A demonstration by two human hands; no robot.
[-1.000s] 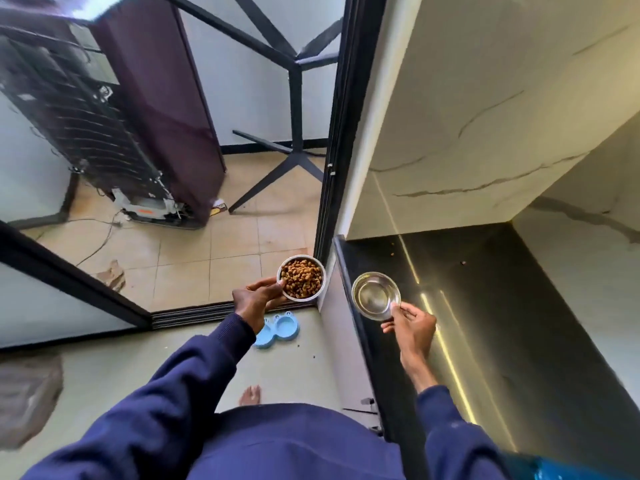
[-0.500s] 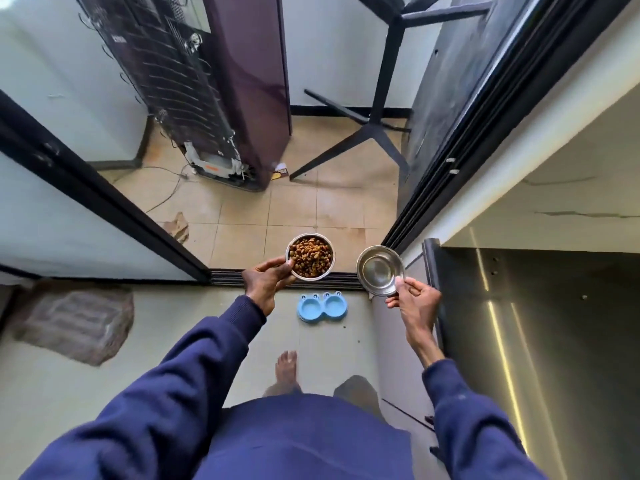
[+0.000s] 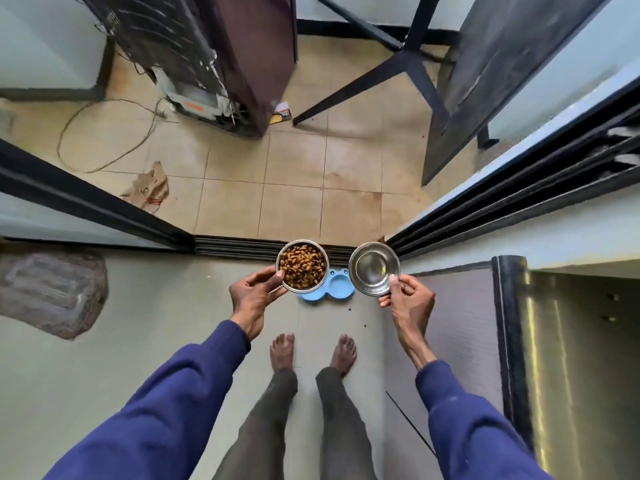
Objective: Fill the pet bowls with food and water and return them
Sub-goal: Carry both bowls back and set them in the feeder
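My left hand (image 3: 254, 295) grips the rim of a steel bowl of brown kibble (image 3: 302, 266), held level in the air. My right hand (image 3: 408, 298) pinches the near rim of a second steel bowl (image 3: 374, 268) with clear water in it. Both bowls hover above a light blue double bowl stand (image 3: 337, 285) on the floor, which they partly hide. The stand lies just in front of the sliding-door track (image 3: 239, 248).
My bare feet (image 3: 283, 351) stand just behind the stand. A dark counter edge (image 3: 507, 327) runs along the right. Beyond the track, on beige tiles, are a fridge back (image 3: 207, 57), a cable (image 3: 104, 133), black table legs (image 3: 408, 64). A brown mat (image 3: 52, 289) lies left.
The view has tilted down and turned left, away from the counter. Both bowls now hang over the blue stand, and my feet have come into view.
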